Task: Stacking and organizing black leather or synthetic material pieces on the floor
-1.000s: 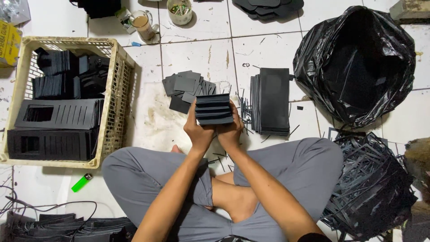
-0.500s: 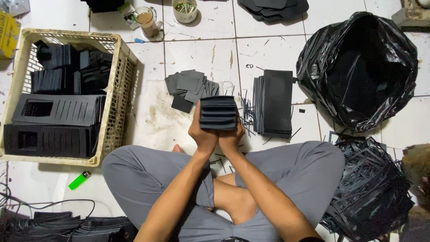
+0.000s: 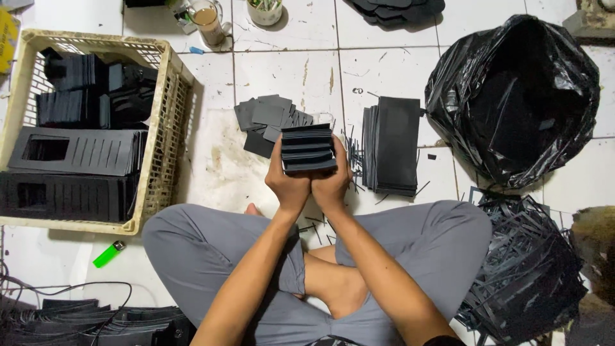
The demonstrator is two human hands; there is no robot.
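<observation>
A thick stack of black square cardboard pieces (image 3: pixel 308 148) is gripped between both hands above my crossed legs. My left hand (image 3: pixel 286 182) clasps the stack's left side and my right hand (image 3: pixel 331 182) its right side, thumbs pressed together underneath. Just beyond the stack, loose black squares (image 3: pixel 266 120) lie scattered on the white tiled floor. To the right of them stands a pile of larger black sheets (image 3: pixel 392 145).
A cream plastic crate (image 3: pixel 168 122) at left holds black cut panels and stacks. A black rubbish bag (image 3: pixel 516 96) sits at right, black offcut strips (image 3: pixel 522 269) below it. A green lighter (image 3: pixel 108 254), a glass of drink (image 3: pixel 206 19) and a small cup (image 3: pixel 265 11) sit on the floor.
Both hands have kept their grip on the stack and stayed in nearly the same place; the view has shifted slightly.
</observation>
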